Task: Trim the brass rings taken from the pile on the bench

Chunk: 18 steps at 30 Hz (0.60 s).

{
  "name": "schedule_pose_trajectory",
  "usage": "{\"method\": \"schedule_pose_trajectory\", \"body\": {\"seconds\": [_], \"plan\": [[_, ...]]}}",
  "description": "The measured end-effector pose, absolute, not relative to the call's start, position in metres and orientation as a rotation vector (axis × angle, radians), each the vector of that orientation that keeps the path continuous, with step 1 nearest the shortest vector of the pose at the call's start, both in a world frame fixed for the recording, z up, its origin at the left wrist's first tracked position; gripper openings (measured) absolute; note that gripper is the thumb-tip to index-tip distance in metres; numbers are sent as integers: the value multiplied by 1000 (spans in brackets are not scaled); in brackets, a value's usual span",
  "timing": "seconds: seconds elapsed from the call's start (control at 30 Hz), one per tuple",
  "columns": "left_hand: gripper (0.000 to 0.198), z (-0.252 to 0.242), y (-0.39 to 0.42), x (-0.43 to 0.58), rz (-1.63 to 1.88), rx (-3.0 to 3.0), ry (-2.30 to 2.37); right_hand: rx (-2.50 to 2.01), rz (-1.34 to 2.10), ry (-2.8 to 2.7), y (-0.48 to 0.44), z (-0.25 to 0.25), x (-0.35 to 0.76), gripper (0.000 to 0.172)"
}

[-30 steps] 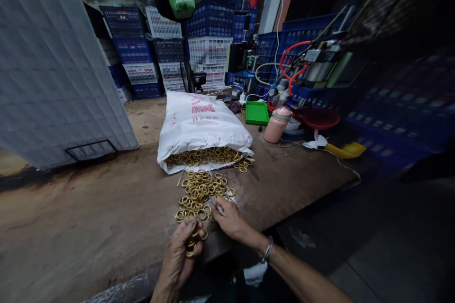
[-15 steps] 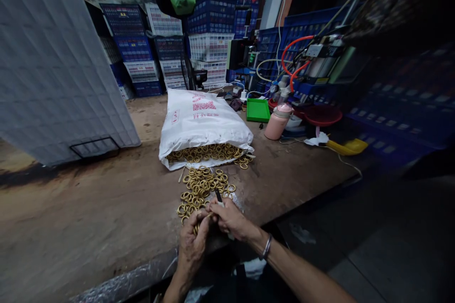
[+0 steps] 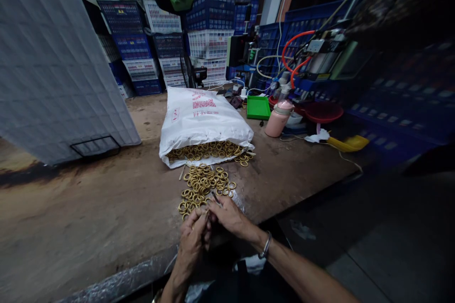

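Close together at the table's front edge, my left hand (image 3: 192, 232) and my right hand (image 3: 231, 218) are both closed. The left pinches a brass-coloured ring (image 3: 207, 213), mostly hidden by fingers. From my right hand sticks a slim, dark-ended tool (image 3: 215, 198); its working end is hidden, so its kind is unclear. Just beyond the hands lies a loose pile of brass-coloured rings (image 3: 201, 182). Behind it, a white woven sack (image 3: 209, 125) with red print lies on its side, its mouth towards me and full of the same rings.
Left on the brown table (image 3: 117, 208) stands a large pale padded panel (image 3: 67, 66). A green tray (image 3: 258, 108), a pink bottle (image 3: 278, 120) and a red dish (image 3: 323, 112) are at the right. Blue and white crates (image 3: 211, 42) are stacked behind. The table's edge runs close below my hands.
My left hand has turned, its fingers now pinched upward near the right hand's fingertips. The tool in my right hand has tilted further left and shows less.
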<state>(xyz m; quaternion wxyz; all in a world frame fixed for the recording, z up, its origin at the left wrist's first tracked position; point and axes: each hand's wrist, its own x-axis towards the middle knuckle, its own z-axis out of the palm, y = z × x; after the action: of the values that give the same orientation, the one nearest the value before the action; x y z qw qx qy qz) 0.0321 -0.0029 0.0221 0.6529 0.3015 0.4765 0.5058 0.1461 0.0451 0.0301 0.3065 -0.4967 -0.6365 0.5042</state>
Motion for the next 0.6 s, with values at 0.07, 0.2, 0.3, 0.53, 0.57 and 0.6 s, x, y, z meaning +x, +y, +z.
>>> {"method": "schedule_pose_trajectory", "body": {"seconds": [0.07, 0.2, 0.3, 0.53, 0.57, 0.6], "plan": [[29, 26, -4, 33, 1163, 657, 1070, -1337, 1252, -1723, 46, 29, 149, 29], [31, 26, -4, 34, 1187, 646, 1083, -1333, 925, -2037, 42, 26, 155, 11], [32, 19, -4, 33, 1198, 668, 1088, -1324, 796, -2268, 37, 25, 156, 17], [26, 8, -8, 30, 1205, 749, 1140, -1363, 667, -2470, 30, 29, 156, 26], [25, 8, -8, 30, 1207, 764, 1143, -1369, 666, -2481, 29, 30, 156, 27], [25, 8, -9, 30, 1208, 777, 1144, -1376, 664, -2487, 29, 31, 156, 27]]}}
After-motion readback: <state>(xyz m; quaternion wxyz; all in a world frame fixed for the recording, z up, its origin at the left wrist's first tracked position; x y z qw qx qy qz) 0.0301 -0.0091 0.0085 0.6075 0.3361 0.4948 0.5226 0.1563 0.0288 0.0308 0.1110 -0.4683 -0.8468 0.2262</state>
